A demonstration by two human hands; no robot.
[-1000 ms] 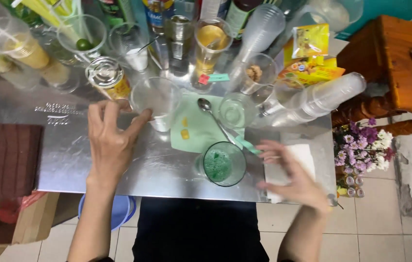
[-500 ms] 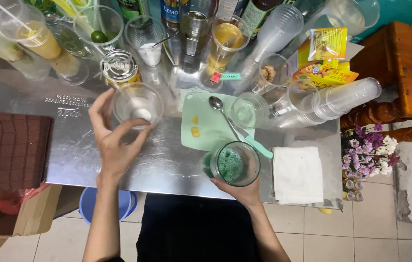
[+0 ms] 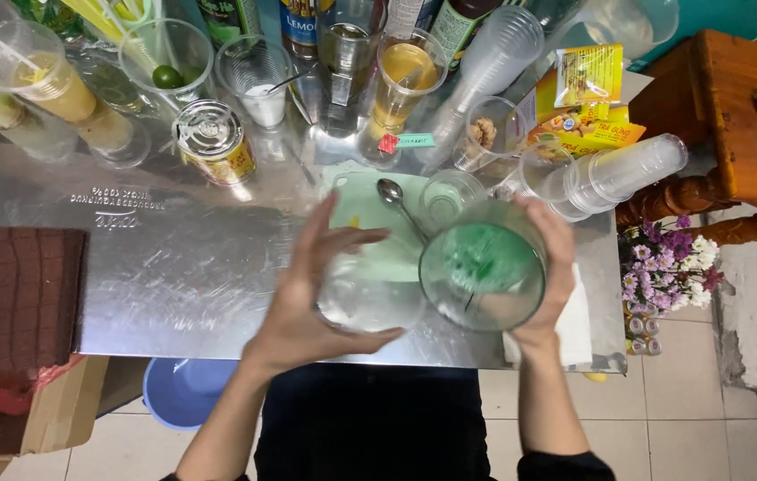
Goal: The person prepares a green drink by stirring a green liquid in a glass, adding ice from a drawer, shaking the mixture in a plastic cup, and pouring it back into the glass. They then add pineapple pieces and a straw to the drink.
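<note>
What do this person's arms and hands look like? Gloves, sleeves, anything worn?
Both hands, the left hand and the right hand, are bare: no gloves, and no rings or watch that I can see. The forearms are uncovered too; a dark sleeve begins only near the elbow.

Both bare forearms reach up from the bottom edge of the view, angled slightly toward each other, so the hands sit side by side, close but not touching. The left hand [image 3: 311, 298] is raised with its palm turned inward to the right, fingers spread and curved, thumb low and hooked beneath, closed in a loose wrap. The right hand [image 3: 552, 276] mirrors it, palm facing left, fingers curled over the far side, wrist bent gently upward.
</note>
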